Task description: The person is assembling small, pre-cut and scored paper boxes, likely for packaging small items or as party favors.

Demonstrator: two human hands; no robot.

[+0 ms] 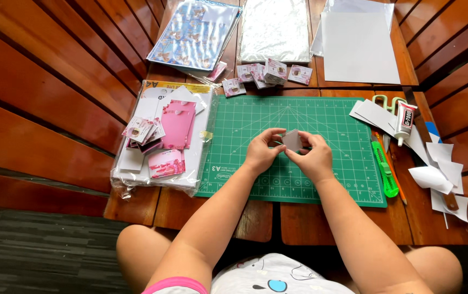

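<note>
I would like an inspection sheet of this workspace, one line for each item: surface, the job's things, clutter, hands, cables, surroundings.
Surface: wooden slatted table with a green cutting mat on it.
Job's things: small grey-white paper piece held above the mat.
Clutter: glue tube, green utility knife, scissors and white paper scraps at the right; pink cards on a plastic-wrapped pack at the left; small printed cards, patterned sheets and white sheets at the back.
Hands: left hand and right hand both pinch the paper piece.
Cables: nothing seen.
Surroundings: wooden slatted bench, dark floor.
</note>
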